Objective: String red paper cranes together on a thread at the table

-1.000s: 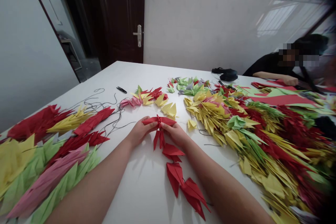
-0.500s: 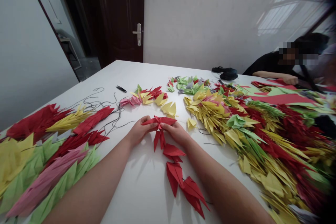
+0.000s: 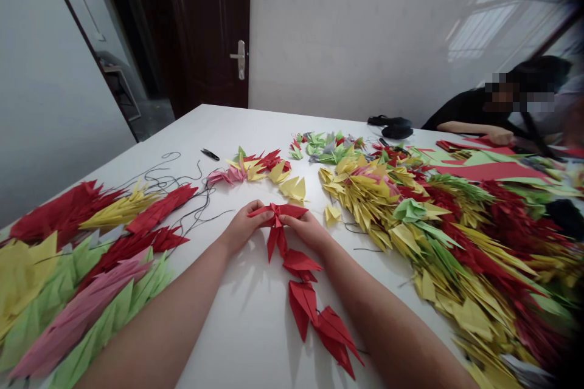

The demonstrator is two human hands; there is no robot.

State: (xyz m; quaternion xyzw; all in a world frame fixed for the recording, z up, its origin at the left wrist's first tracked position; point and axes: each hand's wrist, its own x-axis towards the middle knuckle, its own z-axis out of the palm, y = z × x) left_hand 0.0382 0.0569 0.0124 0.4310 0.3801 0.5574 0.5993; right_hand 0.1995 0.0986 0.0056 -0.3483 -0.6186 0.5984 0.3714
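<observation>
A red folded paper piece (image 3: 276,214) is held level between my two hands above the white table. My left hand (image 3: 244,228) pinches its left wing between thumb and fingers. The right wing is gripped by my right hand (image 3: 306,230), its thumb near the centre fold. Pointed red flaps hang below the centre. From there a chain of red folded pieces (image 3: 303,301) trails down and to the right, between my forearms, with a bit of dark string showing at its lower end.
Paper strands in several colours (image 3: 77,292) lie at the left, beside tangled black strings and small black snips (image 3: 210,154). A large yellow, red and green pile (image 3: 387,200) covers the right. At the back right, a person's hand (image 3: 500,135) rests by red paper sheets (image 3: 493,171).
The centre of the red piece has closed up slightly between my fingers, and my hands have barely shifted. The other person's hand has moved slightly left.
</observation>
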